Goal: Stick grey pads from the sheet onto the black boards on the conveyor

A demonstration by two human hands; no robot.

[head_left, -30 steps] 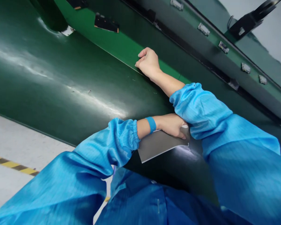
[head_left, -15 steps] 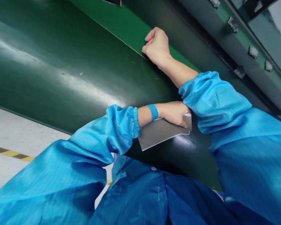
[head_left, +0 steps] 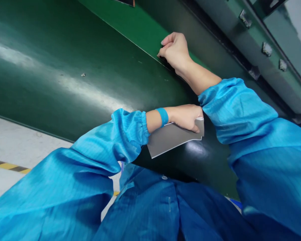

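Observation:
My left hand [head_left: 187, 116], with a blue band round its wrist, is closed on a grey folded sheet [head_left: 174, 139] with white edges. Its thumb lies on the grey face near the right end, while the other fingers are hidden. Farther off, my right hand [head_left: 176, 52] is curled in a pinch at the seam between the bright green strip [head_left: 140, 31] and the darker green work surface [head_left: 110, 67]. Whatever its fingertips hold, if anything, is too small to make out.
A tiny pale scrap [head_left: 83, 75] lies on the dark green surface. Along the upper right runs a black rail [head_left: 223, 42], with several small metallic parts [head_left: 267, 49] beyond it. Pale floor with a yellow and black stripe [head_left: 8, 166] shows at the left.
In the picture, my right hand has shifted slightly right and down, still pinched. The left hand keeps hold of the grey folded sheet. The whole view has shifted a little.

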